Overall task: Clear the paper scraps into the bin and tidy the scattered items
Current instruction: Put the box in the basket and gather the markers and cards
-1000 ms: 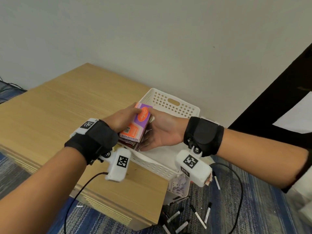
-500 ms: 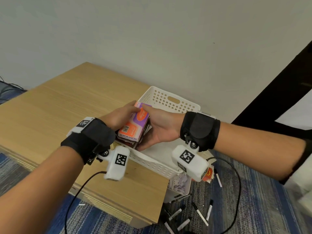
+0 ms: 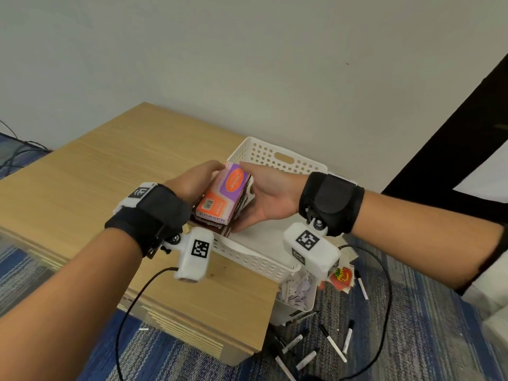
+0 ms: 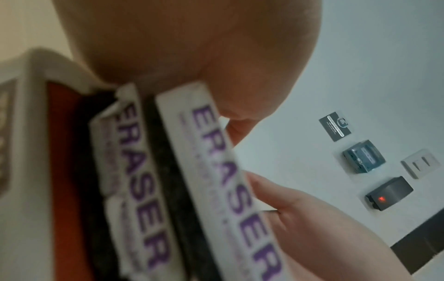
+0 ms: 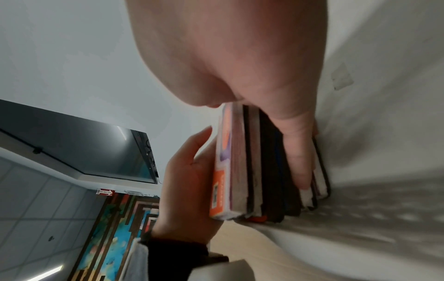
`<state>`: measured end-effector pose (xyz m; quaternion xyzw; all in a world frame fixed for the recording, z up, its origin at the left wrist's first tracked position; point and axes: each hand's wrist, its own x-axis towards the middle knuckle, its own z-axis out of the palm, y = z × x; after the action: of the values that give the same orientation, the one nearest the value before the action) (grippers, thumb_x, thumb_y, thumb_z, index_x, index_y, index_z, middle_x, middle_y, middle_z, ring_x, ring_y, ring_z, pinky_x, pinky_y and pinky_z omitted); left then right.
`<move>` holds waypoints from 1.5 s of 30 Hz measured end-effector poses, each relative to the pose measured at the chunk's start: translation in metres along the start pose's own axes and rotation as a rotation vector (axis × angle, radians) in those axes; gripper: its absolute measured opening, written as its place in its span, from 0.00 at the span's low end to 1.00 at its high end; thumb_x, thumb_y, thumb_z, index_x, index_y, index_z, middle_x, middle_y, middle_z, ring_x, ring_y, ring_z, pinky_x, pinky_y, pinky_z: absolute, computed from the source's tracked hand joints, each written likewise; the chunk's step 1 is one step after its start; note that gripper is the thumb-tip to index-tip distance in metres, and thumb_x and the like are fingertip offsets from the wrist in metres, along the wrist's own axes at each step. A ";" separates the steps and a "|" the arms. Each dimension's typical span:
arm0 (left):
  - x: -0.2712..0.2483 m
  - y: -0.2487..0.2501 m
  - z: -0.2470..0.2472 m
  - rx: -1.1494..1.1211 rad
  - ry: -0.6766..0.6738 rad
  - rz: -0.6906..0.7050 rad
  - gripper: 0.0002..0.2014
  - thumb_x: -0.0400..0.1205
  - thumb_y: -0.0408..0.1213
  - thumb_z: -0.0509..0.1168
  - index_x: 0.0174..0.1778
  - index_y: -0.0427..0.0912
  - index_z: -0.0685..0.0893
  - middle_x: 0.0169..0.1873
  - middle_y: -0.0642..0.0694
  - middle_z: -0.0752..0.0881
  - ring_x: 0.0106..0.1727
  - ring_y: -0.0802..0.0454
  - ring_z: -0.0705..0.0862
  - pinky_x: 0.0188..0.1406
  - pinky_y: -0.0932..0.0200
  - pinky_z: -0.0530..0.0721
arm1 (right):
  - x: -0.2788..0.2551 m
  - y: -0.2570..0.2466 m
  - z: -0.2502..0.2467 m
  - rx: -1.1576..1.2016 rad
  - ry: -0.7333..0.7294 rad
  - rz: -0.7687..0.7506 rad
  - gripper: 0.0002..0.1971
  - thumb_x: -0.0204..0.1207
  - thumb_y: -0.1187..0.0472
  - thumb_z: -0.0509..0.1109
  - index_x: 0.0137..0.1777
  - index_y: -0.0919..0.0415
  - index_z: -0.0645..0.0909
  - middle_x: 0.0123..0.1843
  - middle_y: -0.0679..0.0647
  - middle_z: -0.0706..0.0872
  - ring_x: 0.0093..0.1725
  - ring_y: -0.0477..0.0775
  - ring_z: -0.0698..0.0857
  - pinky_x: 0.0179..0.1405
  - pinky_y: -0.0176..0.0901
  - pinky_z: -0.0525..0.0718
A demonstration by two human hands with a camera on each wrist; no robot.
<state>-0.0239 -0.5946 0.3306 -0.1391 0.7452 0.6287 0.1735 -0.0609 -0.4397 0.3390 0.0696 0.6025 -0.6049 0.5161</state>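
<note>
A stack of whiteboard erasers (image 3: 222, 199) has an orange and purple pack marked ERASER on top. It stands tilted in the near left corner of a white perforated basket (image 3: 277, 158). My left hand (image 3: 202, 177) holds the stack's left side, its fingers reaching the far end. My right hand (image 3: 255, 193) grips the right side, thumb on the far top edge and fingers underneath. In the right wrist view my right hand's fingers (image 5: 298, 155) lie along the stack's dark edges (image 5: 266, 171). My left hand (image 5: 190, 186) lies against the orange face there. A white bin (image 3: 295, 295) full of paper scraps stands on the floor below the table corner.
The basket sits at the right end of a wooden table (image 3: 96, 182), next to a grey wall. Several markers (image 3: 332, 345) and a red sticker (image 3: 341, 276) lie on the blue carpet by the bin. Black cables hang from both wrist cameras.
Both hands keep their hold on the eraser stack at the basket's corner. They have shifted only slightly.
</note>
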 end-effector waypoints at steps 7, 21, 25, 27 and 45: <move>-0.014 0.049 0.025 0.097 0.249 0.366 0.22 0.86 0.37 0.56 0.78 0.48 0.70 0.67 0.48 0.78 0.56 0.57 0.78 0.50 0.63 0.72 | -0.060 -0.033 -0.060 0.171 0.173 -0.164 0.39 0.85 0.42 0.61 0.86 0.59 0.45 0.69 0.85 0.72 0.63 0.84 0.79 0.72 0.71 0.74; 0.038 0.058 0.312 0.132 -0.002 0.604 0.11 0.78 0.35 0.66 0.53 0.51 0.88 0.45 0.55 0.86 0.46 0.59 0.83 0.48 0.63 0.81 | -0.141 0.095 -0.304 -0.010 0.703 -0.115 0.36 0.82 0.41 0.65 0.85 0.49 0.55 0.75 0.70 0.72 0.58 0.76 0.85 0.45 0.62 0.89; 0.098 0.007 0.388 0.116 -0.134 0.326 0.10 0.78 0.32 0.65 0.48 0.51 0.88 0.43 0.45 0.89 0.43 0.50 0.87 0.42 0.60 0.82 | -0.116 0.194 -0.394 -0.068 0.622 0.179 0.26 0.84 0.44 0.63 0.76 0.59 0.73 0.67 0.63 0.82 0.57 0.67 0.86 0.45 0.54 0.88; 0.136 -0.035 0.429 0.086 -0.147 0.186 0.11 0.79 0.28 0.65 0.44 0.51 0.86 0.48 0.37 0.89 0.43 0.45 0.86 0.41 0.57 0.82 | -0.095 0.249 -0.438 -0.019 0.607 0.280 0.24 0.86 0.46 0.62 0.74 0.63 0.75 0.66 0.64 0.82 0.52 0.65 0.84 0.41 0.50 0.86; 0.201 -0.477 0.514 -0.448 0.115 -0.887 0.14 0.86 0.31 0.55 0.32 0.39 0.71 0.11 0.50 0.77 0.16 0.56 0.75 0.24 0.62 0.78 | 0.141 0.602 -0.488 -0.493 0.760 0.492 0.23 0.82 0.42 0.66 0.35 0.61 0.80 0.34 0.60 0.84 0.35 0.62 0.87 0.32 0.46 0.83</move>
<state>0.0406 -0.1673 -0.2572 -0.5108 0.4691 0.6303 0.3489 0.0386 0.0306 -0.2856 0.3003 0.8379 -0.2378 0.3889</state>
